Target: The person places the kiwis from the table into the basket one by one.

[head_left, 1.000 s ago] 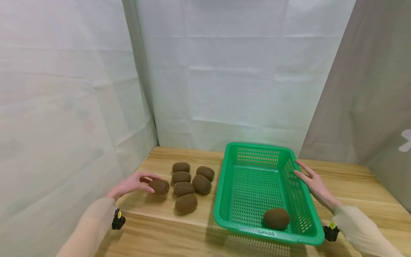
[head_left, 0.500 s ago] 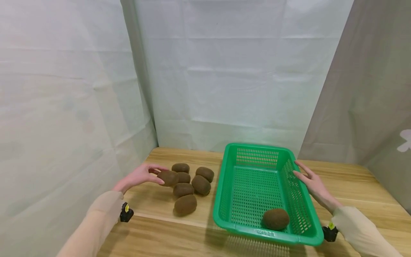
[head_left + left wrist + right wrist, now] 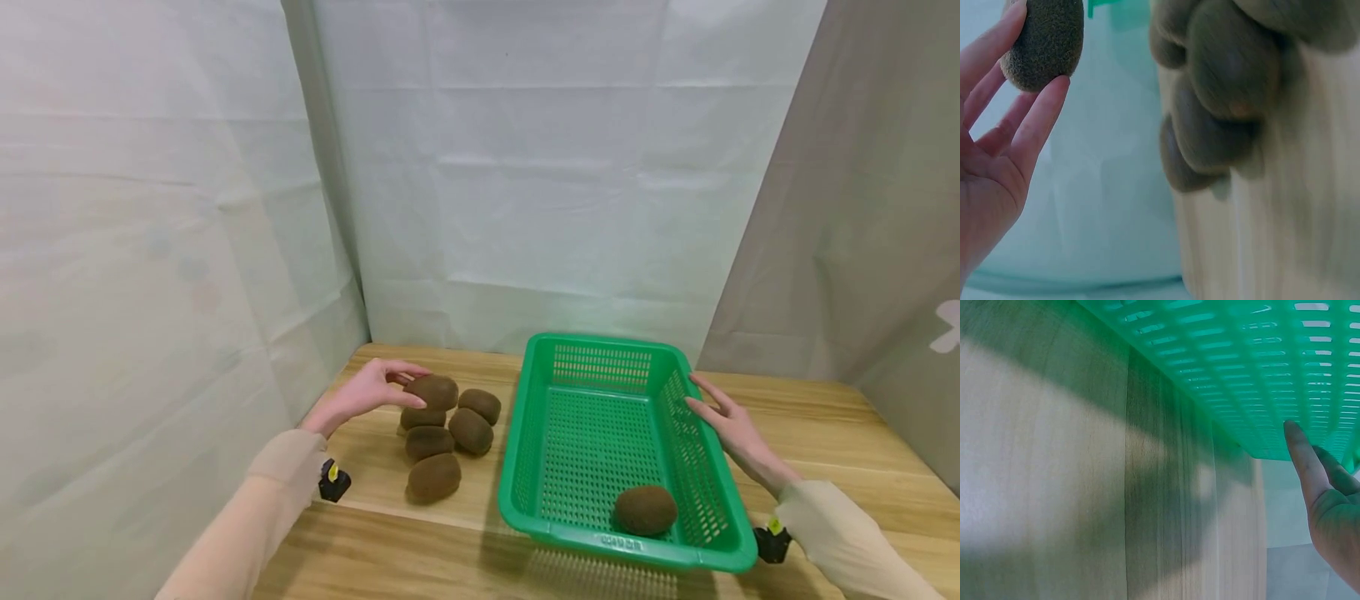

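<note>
My left hand (image 3: 366, 392) pinches a brown, fuzzy kiwifruit (image 3: 432, 392) between thumb and fingers. It hangs above the left group of kiwifruit and overlaps the back ones in the head view. In the left wrist view the held kiwifruit (image 3: 1047, 47) stands clear of the group (image 3: 1232, 59). A green plastic basket (image 3: 600, 454) is right of the group, with one kiwifruit (image 3: 646, 510) near its front. My right hand (image 3: 738, 429) rests at the basket's right rim. The right wrist view shows its straight fingers (image 3: 1305, 459) against the slotted outer wall.
Several kiwifruit lie close together on the wooden table (image 3: 360, 542), among them a front one (image 3: 434, 477) and one nearest the basket (image 3: 480, 406). Pale cloth (image 3: 570, 208) hangs behind the table and along its left and right sides.
My left hand has lifted the kiwifruit and carried it right and slightly back, from the left of the group to over its back part. The right hand and basket have stayed put.
</note>
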Action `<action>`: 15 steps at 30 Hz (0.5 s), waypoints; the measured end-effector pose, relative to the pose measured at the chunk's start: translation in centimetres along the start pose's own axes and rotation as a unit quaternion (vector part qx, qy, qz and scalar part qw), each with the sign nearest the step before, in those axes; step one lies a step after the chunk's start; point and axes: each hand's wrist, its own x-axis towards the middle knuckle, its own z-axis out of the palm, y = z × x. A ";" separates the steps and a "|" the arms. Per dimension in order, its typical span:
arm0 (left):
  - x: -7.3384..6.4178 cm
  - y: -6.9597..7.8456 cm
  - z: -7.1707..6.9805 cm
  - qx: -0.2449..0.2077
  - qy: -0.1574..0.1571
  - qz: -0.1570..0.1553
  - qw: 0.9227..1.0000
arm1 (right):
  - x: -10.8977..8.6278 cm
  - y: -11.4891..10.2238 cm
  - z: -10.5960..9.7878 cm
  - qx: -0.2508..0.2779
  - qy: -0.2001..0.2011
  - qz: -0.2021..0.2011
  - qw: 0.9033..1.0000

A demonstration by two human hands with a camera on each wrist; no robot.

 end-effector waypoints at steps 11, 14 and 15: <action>4.0 4.2 3.1 -0.020 0.004 0.042 0.999 | 0.0 -0.1 0.0 -0.014 0.002 -0.002 1.000; 5.0 5.3 4.0 -0.020 -0.002 0.062 0.998 | 0.0 -0.1 0.0 -0.011 0.002 0.000 1.000; 5.3 5.6 4.2 -0.021 -0.004 0.065 0.998 | 0.0 0.0 0.0 -0.011 0.002 0.001 1.000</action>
